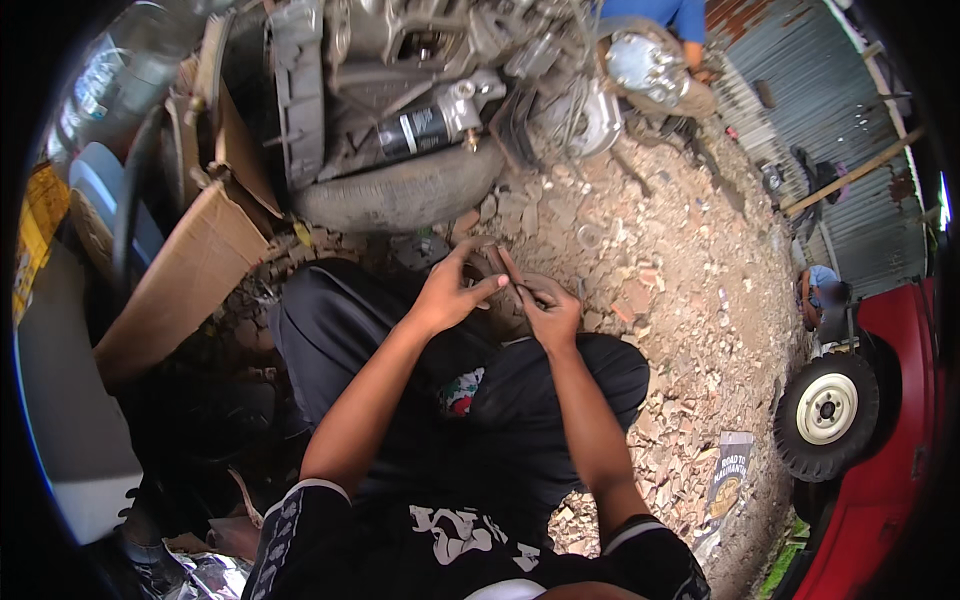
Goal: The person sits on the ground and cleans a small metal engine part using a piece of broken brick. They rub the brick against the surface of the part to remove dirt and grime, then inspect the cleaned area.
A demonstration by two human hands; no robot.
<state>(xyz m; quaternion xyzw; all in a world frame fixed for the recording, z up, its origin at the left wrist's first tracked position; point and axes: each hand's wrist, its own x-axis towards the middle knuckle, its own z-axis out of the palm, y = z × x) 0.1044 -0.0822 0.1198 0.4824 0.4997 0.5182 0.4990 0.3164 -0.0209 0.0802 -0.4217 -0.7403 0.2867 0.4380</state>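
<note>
Between my two hands, above my knees, is a narrow brownish, flat piece (506, 264); its exact kind cannot be told. My left hand (452, 289) curls around its far end, thumb pointing right across it. The fingers of my right hand (551, 306) pinch its near end. A round, dark metal part (420, 251) lies on the ground just beyond my left hand, partly hidden by it. Past it rests a worn tyre (401, 193), and behind that a black cylindrical filter (416, 131) is fixed to a metal housing.
Large metal engine or gearbox castings (427, 45) stand at the top. An opened cardboard box (187, 277) is at left. Broken rubble (637, 285) covers the ground. A person in blue (686, 22) is at the top right, another person (819, 296) near a red vehicle (885, 450).
</note>
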